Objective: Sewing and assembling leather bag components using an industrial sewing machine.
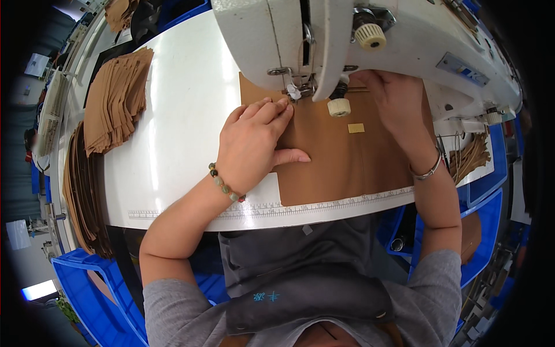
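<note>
- The brown panel (324,173) lies flat on the white tabletop (179,110), its far part running beneath the head of the sewing machine (404,40) and its near edge by the printed ruler (248,215).
- The left hand (248,139) rests across the panel's left edge, fingers close together and curved, the tips just beside the presser foot (293,92); its thumb is spread toward the right over the panel.
- The right hand (400,104) is at the panel's far right part, fingers bent; the machine hides some of them, so whether they pinch anything cannot be told.
- A small yellow tab (356,128) lies on the panel between the hands.
- The panel looks light, thin and supple, perhaps leather-like, likely to crease or slide if pushed from one side; flat fingertips near both side edges should suit it, clear of the needle area.
</note>
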Tool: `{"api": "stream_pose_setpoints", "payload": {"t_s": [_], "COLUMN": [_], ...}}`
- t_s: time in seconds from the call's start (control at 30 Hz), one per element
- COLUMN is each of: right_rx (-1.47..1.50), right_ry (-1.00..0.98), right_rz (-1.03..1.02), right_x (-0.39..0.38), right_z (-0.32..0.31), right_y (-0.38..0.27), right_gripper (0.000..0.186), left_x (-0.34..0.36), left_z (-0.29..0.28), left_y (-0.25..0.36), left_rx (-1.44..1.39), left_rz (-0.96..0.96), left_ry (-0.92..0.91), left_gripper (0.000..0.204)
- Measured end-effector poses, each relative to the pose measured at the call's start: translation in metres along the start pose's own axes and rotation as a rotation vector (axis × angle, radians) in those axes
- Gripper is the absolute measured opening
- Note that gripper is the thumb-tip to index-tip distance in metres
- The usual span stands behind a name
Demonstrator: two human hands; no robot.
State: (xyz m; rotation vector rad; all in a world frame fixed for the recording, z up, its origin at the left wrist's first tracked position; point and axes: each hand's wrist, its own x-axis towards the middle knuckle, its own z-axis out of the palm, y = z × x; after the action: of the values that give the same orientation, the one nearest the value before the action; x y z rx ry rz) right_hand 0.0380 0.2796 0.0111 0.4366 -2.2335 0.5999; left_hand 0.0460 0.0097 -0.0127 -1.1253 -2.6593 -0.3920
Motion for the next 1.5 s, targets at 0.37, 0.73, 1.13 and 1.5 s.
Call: {"api": "stream_pose_setpoints", "payload": {"t_s": [0.37, 0.73, 1.13, 1.5], "right_rx": [-0.137, 0.031, 0.145, 0.685], "right_ry": [-0.041, -0.256, -0.362, 0.159], "right_rz": [-0.014, -0.104, -0.231, 0.231], "right_x": [-0.002, -0.006, -0.033, 0.004], "right_z": [0.0, -0.006, -0.036, 0.031], "right_y": [0.0, 0.011, -0.107, -0.17], "right_gripper": [0.016, 0.036, 0.049, 0.103], "left_x": [-0.002, -0.003, -0.004, -0.006], "left_z": [0.0, 0.003, 0.0, -0.004], "left_y": [0.001, 0.0, -0.007, -0.001], "left_rx": [0.018, 0.032, 0.006, -0.202], "left_rz": [0.013, 0.029, -0.046, -0.05], "left_ry": [0.029, 0.132, 0.228, 0.188], "left_gripper": [0.082, 0.071, 0.023, 0.026]}}
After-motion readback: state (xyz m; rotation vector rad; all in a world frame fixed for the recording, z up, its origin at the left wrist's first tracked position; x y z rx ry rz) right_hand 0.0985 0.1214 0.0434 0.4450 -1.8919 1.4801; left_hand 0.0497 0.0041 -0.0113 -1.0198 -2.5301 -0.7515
